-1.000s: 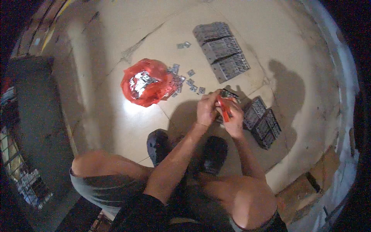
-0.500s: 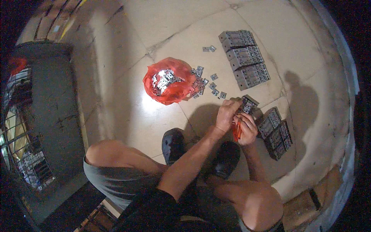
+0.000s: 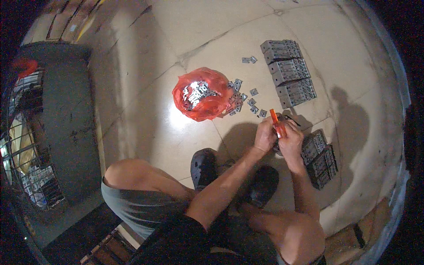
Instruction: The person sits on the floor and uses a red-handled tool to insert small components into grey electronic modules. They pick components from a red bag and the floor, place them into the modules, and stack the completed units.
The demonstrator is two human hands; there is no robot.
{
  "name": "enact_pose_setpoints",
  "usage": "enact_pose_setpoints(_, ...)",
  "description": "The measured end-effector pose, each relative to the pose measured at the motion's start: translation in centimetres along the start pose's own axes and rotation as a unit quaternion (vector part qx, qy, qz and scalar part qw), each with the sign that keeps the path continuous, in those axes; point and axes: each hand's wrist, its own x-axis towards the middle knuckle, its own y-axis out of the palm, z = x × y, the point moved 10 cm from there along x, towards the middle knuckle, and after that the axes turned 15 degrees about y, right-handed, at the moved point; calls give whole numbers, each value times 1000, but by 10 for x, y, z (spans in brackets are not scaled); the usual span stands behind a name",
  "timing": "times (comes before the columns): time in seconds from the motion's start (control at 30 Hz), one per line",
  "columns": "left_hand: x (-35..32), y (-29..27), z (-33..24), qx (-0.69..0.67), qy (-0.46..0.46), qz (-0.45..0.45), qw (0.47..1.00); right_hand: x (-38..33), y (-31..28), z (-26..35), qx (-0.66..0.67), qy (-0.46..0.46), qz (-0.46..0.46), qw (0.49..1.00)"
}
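My right hand [image 3: 291, 140] is closed round an orange-handled tool [image 3: 274, 116], whose orange part sticks up between my two hands; its kind is hard to make out. My left hand [image 3: 265, 135] is closed right beside it, around a dark metal block [image 3: 277, 149] that is mostly hidden under the fingers. A small dark piece [image 3: 292, 120] shows past my right fingers. Left of my hands, small square metal plates [image 3: 252, 102] lie scattered on the floor. They spill from an open red plastic bag [image 3: 206, 114] that holds many more.
Rows of grey metal blocks [image 3: 291, 73] stand on the tiled floor [image 3: 221, 53] ahead on the right. Another group of blocks [image 3: 319, 159] sits right of my hands. Two loose plates [image 3: 249, 59] lie farther off. My dark shoes [image 3: 204, 168] are close below.
The orange tool has swung from pointing down below my right hand to standing up between both hands. The metal block has dropped lower and is now mostly covered. The view has shifted slightly.
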Motion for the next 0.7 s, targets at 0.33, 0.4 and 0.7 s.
enact_pose_setpoints(0.33,15,7,-30,62,94,75,991,-28,-19,-66,104,157,-73,979)
enact_pose_setpoints(0.4,19,7,-31,49,74,69,994,-13,-21,-82,79,168,-75,980)
enact_pose_setpoints(0.7,25,5,-1,78,-79,47,993,33,16,-99,112,259,56,958)
